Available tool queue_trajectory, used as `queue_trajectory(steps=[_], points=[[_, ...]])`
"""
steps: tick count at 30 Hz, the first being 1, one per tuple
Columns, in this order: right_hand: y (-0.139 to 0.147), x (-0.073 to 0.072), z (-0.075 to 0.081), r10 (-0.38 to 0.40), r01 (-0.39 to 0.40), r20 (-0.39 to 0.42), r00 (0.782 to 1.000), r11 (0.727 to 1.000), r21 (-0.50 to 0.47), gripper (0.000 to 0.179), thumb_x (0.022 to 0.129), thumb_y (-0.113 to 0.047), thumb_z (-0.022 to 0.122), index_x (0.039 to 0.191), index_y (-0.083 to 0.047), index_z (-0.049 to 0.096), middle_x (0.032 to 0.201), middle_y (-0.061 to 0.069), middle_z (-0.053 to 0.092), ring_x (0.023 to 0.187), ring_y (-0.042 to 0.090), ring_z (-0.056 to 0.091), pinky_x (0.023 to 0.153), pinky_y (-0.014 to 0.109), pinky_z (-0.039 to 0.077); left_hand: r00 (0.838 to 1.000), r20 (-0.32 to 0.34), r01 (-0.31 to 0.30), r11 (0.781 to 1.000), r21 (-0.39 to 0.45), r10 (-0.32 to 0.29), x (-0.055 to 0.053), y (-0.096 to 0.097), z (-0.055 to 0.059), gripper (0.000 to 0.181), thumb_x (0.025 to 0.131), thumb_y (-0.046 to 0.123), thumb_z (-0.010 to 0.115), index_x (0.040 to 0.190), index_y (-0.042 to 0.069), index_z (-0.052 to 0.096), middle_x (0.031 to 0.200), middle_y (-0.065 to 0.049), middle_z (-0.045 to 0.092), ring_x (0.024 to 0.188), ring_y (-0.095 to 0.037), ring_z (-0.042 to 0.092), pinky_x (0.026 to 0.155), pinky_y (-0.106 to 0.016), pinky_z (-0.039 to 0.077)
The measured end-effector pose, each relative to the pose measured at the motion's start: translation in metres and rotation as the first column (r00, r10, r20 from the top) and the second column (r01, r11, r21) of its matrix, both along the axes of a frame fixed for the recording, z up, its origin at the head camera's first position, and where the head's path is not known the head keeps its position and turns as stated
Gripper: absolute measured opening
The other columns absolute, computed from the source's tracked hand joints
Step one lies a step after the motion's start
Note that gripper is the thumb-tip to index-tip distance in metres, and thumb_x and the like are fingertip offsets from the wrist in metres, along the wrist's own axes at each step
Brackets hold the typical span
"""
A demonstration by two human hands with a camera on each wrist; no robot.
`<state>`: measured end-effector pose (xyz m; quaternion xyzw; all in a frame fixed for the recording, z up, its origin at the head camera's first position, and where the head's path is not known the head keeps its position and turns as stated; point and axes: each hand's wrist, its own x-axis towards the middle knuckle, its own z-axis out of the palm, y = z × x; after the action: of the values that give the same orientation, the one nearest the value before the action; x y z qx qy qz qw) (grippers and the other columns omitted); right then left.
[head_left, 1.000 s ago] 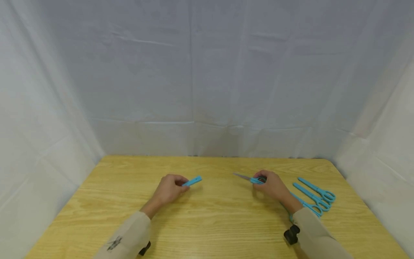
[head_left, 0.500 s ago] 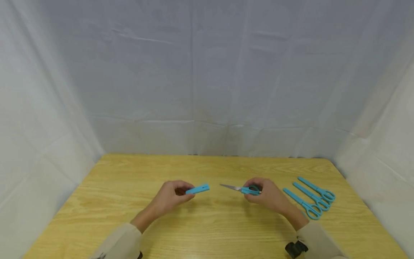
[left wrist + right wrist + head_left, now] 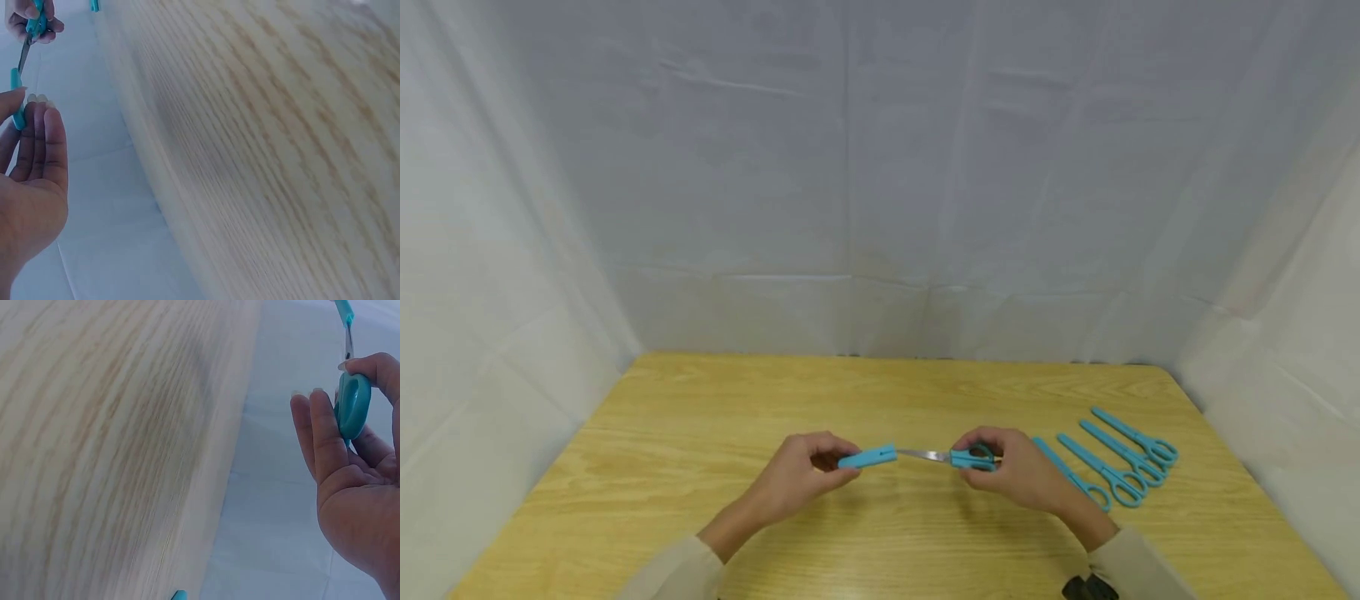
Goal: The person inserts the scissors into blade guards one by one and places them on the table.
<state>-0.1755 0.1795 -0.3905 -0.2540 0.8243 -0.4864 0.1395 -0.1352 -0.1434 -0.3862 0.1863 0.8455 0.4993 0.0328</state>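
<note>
Above the middle of the table, my left hand (image 3: 801, 475) pinches a light blue scissors cover (image 3: 868, 457) between thumb and fingers, its open end facing right. My right hand (image 3: 1018, 469) grips a pair of scissors (image 3: 973, 459) by the blue handles, blades together and pointing left. The blade tip meets the mouth of the cover; whether it has entered cannot be told, while most of the metal is bare. In the right wrist view a handle loop (image 3: 356, 406) lies between thumb and fingers. The left wrist view shows the cover (image 3: 17, 100) held near my fingertips.
Several covered blue scissors (image 3: 1101, 469) lie side by side at the right of the wooden table (image 3: 700, 417), the nearest partly behind my right wrist. White sheeting (image 3: 880, 208) hangs behind the table and at both sides.
Both hands have come closer together and nearer to me. The gap between blade tip and cover has closed. Moving left, my right hand has uncovered more of the scissors lying on the table.
</note>
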Motion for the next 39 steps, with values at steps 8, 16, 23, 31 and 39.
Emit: queue_trajectory(steps=[8,16,23,31,39], points=[[-0.004,0.002,0.000,0.024,-0.024,-0.003,1.000,1.000,-0.017,0.023,0.087,-0.012,0.071,0.109,-0.009,0.066,0.100,0.006,0.064,0.086,0.019,0.061,0.066,0.029,0.052,1.000,0.002,0.023,1.000,-0.017,-0.023,0.002,0.001,-0.002,0.020,0.089,0.024,0.070,0.104,0.012,0.071,0.090,0.005,0.066,0.078,-0.015,0.061,0.068,-0.029,0.054],[-0.008,0.006,-0.001,0.077,-0.076,0.005,0.997,0.995,-0.060,0.022,0.088,-0.013,0.070,0.109,-0.009,0.065,0.104,0.005,0.063,0.095,0.022,0.060,0.072,0.030,0.053,0.997,-0.009,0.071,0.997,-0.030,-0.072,0.003,0.003,-0.004,0.017,0.089,0.023,0.070,0.102,0.012,0.072,0.090,0.005,0.065,0.078,-0.013,0.062,0.068,-0.028,0.054],[-0.014,0.009,-0.001,0.096,-0.097,-0.034,0.995,0.995,-0.017,0.020,0.087,-0.011,0.069,0.107,-0.014,0.066,0.106,0.002,0.062,0.096,0.022,0.059,0.071,0.030,0.052,0.994,-0.017,0.105,0.993,-0.048,-0.106,0.008,0.010,-0.003,0.016,0.088,0.019,0.071,0.102,0.011,0.072,0.088,0.007,0.064,0.076,-0.011,0.061,0.068,-0.028,0.054],[-0.024,0.016,0.002,0.080,-0.075,-0.116,0.990,0.996,0.047,0.024,0.083,-0.010,0.071,0.107,-0.015,0.067,0.102,-0.004,0.064,0.085,0.019,0.059,0.065,0.027,0.051,0.990,-0.040,0.131,0.988,-0.078,-0.135,0.011,0.016,-0.004,0.015,0.088,0.018,0.071,0.101,0.010,0.072,0.088,0.008,0.064,0.075,-0.008,0.061,0.067,-0.026,0.054],[-0.028,0.020,0.001,0.072,-0.066,-0.153,0.986,0.997,0.044,0.024,0.082,-0.009,0.073,0.105,-0.015,0.067,0.102,-0.006,0.064,0.088,0.014,0.060,0.073,0.034,0.053,0.990,-0.075,0.108,0.987,-0.116,-0.117,0.014,0.017,-0.007,0.014,0.087,0.018,0.071,0.099,0.010,0.074,0.084,0.011,0.065,0.071,-0.005,0.059,0.062,-0.024,0.053]])
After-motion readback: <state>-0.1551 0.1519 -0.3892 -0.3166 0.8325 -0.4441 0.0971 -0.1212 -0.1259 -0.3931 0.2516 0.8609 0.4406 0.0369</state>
